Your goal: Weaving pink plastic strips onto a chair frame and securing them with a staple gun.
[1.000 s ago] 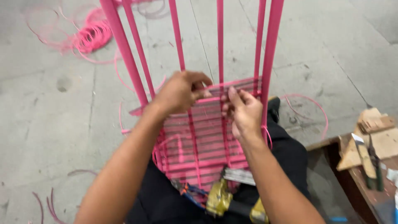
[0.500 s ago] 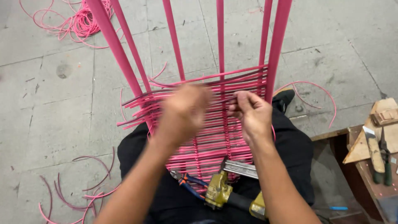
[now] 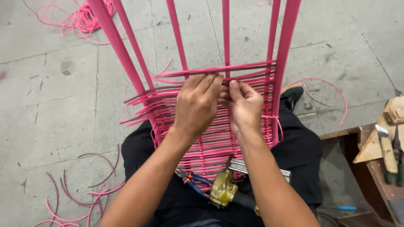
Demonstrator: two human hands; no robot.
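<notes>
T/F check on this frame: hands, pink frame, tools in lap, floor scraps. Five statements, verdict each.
1. Both hands work at the top woven strands of the pink frame of upright metal rods. True: the left hand and the right hand meet there.
2. The right hand holds the blue-handled pliers. False: they lie in the lap.
3. A yellow-bodied power tool lies in the lap below the weave. True.
4. The cut pink cord scraps on the grey concrete floor are green. False: they are pink.
5. The frame's upper part is fully woven. False: only bare rods stand above the hands.
</notes>
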